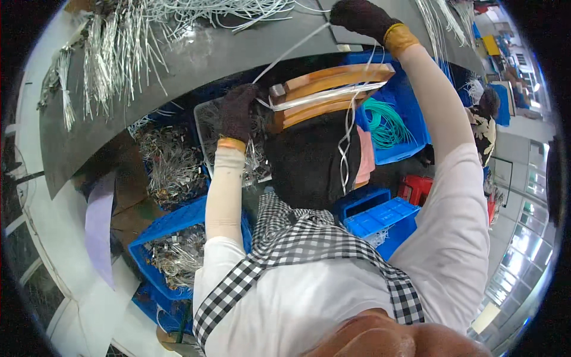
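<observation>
Both my hands wear dark knitted gloves with yellow cuffs. Raised at the upper right, my right hand [361,21] is closed on one end of a thin white cord [292,51]. The cord runs taut down to my left hand [239,113], which is closed on it beside the left end of a curved wooden frame [333,83]. More white strands are wound along and across this brown frame, and a twisted length hangs from it in front of a black cloth [312,157]. Exactly how the fingers grip the cord is hidden by the gloves.
A dark tabletop [196,65] lies ahead, with bundles of pale wires [122,59] hanging over its edge. Blue crates [398,128] surround me; one holds green cable [385,124], others hold wire pieces [178,257]. A red box [415,189] is at right.
</observation>
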{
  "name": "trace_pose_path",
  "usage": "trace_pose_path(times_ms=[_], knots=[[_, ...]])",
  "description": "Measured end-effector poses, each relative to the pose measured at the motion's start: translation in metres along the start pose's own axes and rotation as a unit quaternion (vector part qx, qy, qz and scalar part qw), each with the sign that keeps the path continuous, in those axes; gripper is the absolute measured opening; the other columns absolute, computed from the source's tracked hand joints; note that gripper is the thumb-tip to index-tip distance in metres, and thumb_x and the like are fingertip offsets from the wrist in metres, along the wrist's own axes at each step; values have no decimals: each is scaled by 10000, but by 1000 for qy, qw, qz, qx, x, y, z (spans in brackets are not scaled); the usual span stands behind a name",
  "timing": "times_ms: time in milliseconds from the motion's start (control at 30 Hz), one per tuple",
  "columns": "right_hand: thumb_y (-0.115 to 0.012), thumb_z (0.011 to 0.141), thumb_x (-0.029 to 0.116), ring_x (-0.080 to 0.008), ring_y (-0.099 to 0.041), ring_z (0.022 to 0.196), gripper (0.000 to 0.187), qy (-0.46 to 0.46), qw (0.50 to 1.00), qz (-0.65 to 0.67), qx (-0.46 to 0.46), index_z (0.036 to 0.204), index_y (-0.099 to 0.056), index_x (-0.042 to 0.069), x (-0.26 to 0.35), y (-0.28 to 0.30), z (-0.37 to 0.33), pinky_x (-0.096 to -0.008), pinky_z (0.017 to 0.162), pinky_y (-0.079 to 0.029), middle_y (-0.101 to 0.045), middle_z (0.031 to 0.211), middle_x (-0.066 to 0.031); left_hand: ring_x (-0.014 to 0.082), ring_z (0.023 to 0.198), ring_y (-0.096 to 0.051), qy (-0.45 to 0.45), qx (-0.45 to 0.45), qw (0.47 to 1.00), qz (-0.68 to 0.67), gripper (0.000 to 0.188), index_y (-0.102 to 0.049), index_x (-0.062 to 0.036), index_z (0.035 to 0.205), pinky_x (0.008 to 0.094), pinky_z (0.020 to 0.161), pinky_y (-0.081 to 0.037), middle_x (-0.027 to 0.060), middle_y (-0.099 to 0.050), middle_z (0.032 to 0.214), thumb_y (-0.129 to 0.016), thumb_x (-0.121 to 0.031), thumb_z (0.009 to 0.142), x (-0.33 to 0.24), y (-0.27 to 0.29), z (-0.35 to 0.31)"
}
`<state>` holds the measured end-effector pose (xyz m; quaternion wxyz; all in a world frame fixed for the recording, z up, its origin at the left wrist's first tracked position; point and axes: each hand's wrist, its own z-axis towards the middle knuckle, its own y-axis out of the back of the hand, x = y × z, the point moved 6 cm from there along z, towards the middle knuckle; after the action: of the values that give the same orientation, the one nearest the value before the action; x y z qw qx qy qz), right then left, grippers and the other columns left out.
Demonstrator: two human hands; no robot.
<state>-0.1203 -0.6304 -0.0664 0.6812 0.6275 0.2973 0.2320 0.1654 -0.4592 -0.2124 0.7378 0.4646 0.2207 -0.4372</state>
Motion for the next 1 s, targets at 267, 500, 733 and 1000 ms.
trace_pose_path(times_ms=[267, 500, 733, 1000], knots=[[-523, 833, 254, -319, -619, 971, 277, -139, 955, -74, 251, 994, -685, 97, -115, -52, -146, -425, 899, -478, -664, 1017, -145, 174, 849, -627, 115, 208, 933, -272, 223, -685, -12, 979, 311, 817, -492, 94, -666, 958, -657, -173, 827, 29, -78, 43], [-557, 839, 248, -324, -658, 823, 229, -201, 979, 44, -16, 915, -704, 90, -69, -138, -264, -419, 782, -526, -689, 884, -144, 341, 991, -612, -15, 342, 937, -65, 261, -646, -32, 1045, 387, 882, -487, 170, -649, 1051, -558, -57, 800, 14, -92, 47], [-562, 889, 182, -301, -651, 869, 170, -354, 907, 192, -126, 940, -678, 69, 102, -63, -327, -372, 748, -509, -678, 941, -129, 342, 1004, -615, 67, 6, 997, 49, 224, -649, -23, 1044, 405, 883, -484, 190, -645, 1044, -551, -73, 849, -53, -17, 11], [-608, 839, 202, -267, -630, 991, 283, -232, 934, 248, 108, 1092, -677, 97, 248, -6, -276, -388, 826, -501, -664, 1086, -83, 341, 1044, -591, -326, 282, 897, -97, 317, -638, -65, 1124, 450, 953, -443, 151, -619, 1139, -601, -95, 811, -225, -106, -45]])
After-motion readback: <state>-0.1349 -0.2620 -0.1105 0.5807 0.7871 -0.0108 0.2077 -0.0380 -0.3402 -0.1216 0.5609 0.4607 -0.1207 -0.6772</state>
